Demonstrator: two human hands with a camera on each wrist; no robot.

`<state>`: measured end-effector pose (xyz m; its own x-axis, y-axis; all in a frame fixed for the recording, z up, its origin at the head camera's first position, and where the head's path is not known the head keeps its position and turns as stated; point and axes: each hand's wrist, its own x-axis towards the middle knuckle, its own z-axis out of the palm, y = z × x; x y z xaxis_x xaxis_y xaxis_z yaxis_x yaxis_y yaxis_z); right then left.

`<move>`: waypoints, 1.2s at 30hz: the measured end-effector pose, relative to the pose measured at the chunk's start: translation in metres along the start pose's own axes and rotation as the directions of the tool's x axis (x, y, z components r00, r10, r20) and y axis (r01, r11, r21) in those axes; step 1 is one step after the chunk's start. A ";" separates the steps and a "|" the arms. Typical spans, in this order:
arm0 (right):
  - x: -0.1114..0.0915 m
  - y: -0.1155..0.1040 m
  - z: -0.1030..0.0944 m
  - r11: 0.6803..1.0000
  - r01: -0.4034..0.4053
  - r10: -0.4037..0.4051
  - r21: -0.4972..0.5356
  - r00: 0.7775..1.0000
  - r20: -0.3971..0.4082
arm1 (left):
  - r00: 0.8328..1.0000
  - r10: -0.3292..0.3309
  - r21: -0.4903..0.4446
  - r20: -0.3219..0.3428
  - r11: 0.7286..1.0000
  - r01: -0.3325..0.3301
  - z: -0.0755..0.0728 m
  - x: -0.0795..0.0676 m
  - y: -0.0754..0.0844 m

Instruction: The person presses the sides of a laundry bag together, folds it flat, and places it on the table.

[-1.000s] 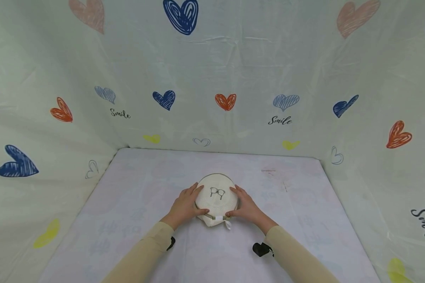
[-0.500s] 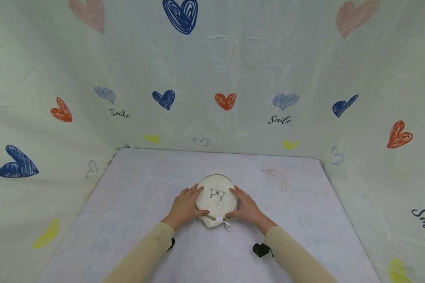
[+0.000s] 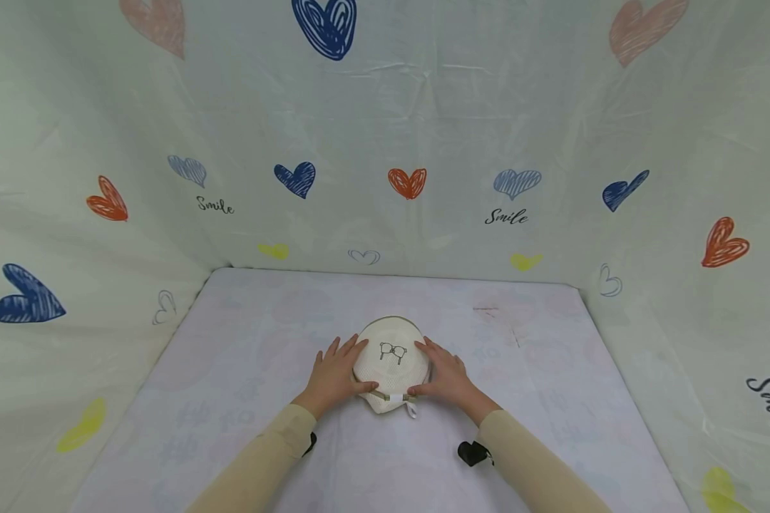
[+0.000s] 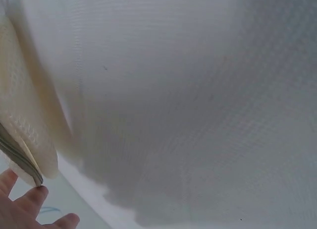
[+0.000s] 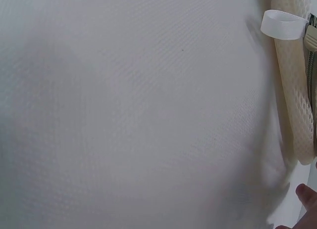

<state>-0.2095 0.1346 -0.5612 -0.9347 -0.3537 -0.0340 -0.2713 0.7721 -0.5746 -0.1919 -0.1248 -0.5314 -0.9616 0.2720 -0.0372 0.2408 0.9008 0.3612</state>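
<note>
A rounded cream mesh laundry bag (image 3: 393,365) lies on the table, with a black line drawing of a pair of glasses on top. Its greenish zipper and small white fabric loop (image 5: 283,25) show along the side in the wrist views. My left hand (image 3: 331,377) grips the bag's left side, thumb at the near edge and index finger on top, other fingers spread outward. On the opposite side, my right hand (image 3: 450,377) holds it the same way, thumb by the zipper. Only a few fingertips appear in each wrist view.
The white table (image 3: 250,313) has faint reddish marks (image 3: 488,311) at the back right. A pale curtain (image 3: 449,128) printed with hearts and "Smile" encloses the back and sides. A black heart-shaped item (image 3: 473,453) sits by the right sleeve (image 3: 532,463).
The left hand's outer fingers have lifted and spread slightly. Both hands stay on the laundry bag, which remains in nearly the same spot.
</note>
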 end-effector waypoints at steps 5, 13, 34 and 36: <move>-0.001 -0.002 -0.001 0.999 -0.018 0.019 -0.031 1.000 0.005 | 1.000 -0.013 -0.002 0.006 1.000 0.013 0.004 0.001 -0.002; 0.000 -0.002 0.002 0.999 -0.014 0.014 -0.043 1.000 0.006 | 0.999 -0.032 -0.009 0.014 0.999 0.032 0.007 0.002 -0.005; 0.001 -0.011 -0.016 0.996 0.047 -0.054 -0.069 0.993 -0.103 | 0.998 -0.009 -0.015 -0.065 1.000 0.008 -0.004 0.003 -0.003; -0.001 -0.012 -0.020 0.997 0.059 -0.065 -0.059 0.991 -0.114 | 0.997 -0.008 -0.013 -0.073 1.000 0.007 -0.005 0.002 -0.003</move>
<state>-0.2099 0.1363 -0.5384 -0.9352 -0.3408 0.0967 -0.3386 0.7799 -0.5264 -0.1950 -0.1286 -0.5276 -0.9705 0.2395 0.0284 0.2325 0.8983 0.3727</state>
